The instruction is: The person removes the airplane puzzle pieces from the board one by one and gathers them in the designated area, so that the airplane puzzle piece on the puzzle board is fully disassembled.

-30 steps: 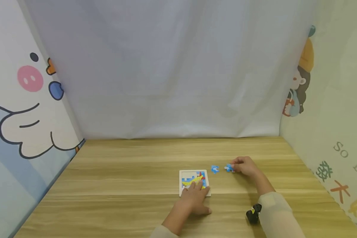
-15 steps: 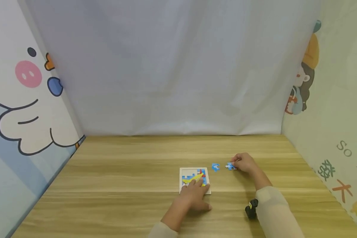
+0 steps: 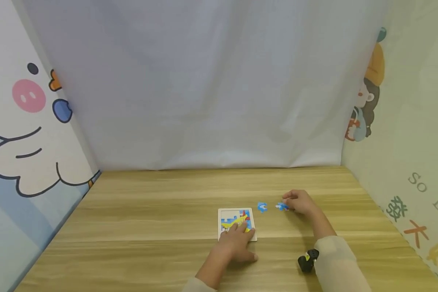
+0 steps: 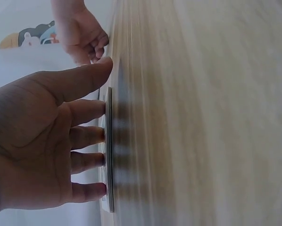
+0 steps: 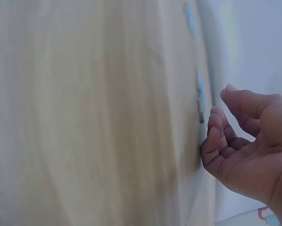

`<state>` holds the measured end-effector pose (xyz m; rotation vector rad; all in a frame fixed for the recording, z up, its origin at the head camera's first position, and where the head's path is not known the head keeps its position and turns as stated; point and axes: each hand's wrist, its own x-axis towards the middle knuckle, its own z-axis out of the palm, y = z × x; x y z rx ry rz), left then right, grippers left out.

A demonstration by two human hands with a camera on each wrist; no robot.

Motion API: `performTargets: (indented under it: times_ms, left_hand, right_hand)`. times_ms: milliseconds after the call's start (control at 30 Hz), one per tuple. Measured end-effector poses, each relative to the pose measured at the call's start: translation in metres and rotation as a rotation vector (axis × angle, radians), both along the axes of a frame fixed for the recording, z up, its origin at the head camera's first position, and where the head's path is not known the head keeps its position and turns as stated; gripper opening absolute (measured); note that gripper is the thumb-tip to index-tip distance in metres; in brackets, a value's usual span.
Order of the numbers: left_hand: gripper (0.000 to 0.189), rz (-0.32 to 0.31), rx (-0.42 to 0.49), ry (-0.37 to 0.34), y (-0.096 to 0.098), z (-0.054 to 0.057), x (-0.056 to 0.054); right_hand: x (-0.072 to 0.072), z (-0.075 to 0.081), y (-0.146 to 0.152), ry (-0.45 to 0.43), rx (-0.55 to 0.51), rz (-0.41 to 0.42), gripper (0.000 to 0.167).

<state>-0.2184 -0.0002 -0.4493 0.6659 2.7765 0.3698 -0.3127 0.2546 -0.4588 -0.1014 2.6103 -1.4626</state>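
Observation:
My left hand (image 3: 234, 245) lies with spread fingers on the lower part of a small white-framed jigsaw puzzle (image 3: 219, 221). Beneath those fingers the picture shows a yellow shape with red on blue, partly hidden; a pale bare patch shows at its upper left. In the left wrist view, straight fingertips (image 4: 101, 160) rest on the thin board. At the right, my right hand (image 3: 302, 202) is bent over a blue and white puzzle piece (image 3: 281, 206). The right wrist view shows a gap between its thumb (image 5: 229, 94) and curled fingers, close to that piece (image 5: 200, 89) on the table.
A second blue puzzle piece (image 3: 262, 207) lies between the board and the right hand. A small black object (image 3: 308, 260) with a yellow mark sits by the right sleeve. Behind the wooden table (image 3: 149, 202) hangs a pale curtain (image 3: 219, 89), with printed panels either side.
The piece at my right fingers turned slightly over the last second. The left hand stays on the puzzle board. The head view shifts a little.

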Motion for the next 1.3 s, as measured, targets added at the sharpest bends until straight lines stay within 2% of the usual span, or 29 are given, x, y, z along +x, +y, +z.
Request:
performTargets:
  times_ms: [200, 367, 533, 667, 933, 1100, 1300]
  left_hand:
    - [0.073, -0.01, 0.02, -0.002, -0.001, -0.002, 0.002]
    - [0.072, -0.008, 0.017, 0.013, -0.002, -0.003, 0.0]
    - [0.072, 0.004, 0.036, -0.032, -0.005, -0.006, 0.001]
    - [0.073, 0.008, 0.04, -0.034, -0.005, -0.006, 0.001]
    - [0.074, -0.002, 0.027, -0.017, 0.0, 0.0, 0.0]
    - [0.074, -0.004, 0.019, -0.021, -0.001, 0.001, -0.002]
    - [0.076, -0.013, 0.055, -0.048, -0.005, -0.001, -0.004]
  right_hand:
    - [0.015, 0.005, -0.004, -0.002, -0.114, -0.024, 0.029]
    - [0.023, 0.009, -0.011, 0.052, -0.142, 0.01, 0.033]
    - [0.029, 0.005, -0.022, 0.06, -0.136, 0.033, 0.035]
    - [0.027, 0.0, -0.035, 0.066, -0.122, 0.061, 0.033]
    - [0.021, 0.0, -0.058, 0.03, -0.199, 0.126, 0.031]
    - [0.018, -0.004, -0.075, 0.018, -0.211, 0.181, 0.03]
    - [0.014, -0.011, -0.089, 0.022, -0.087, 0.178, 0.024]
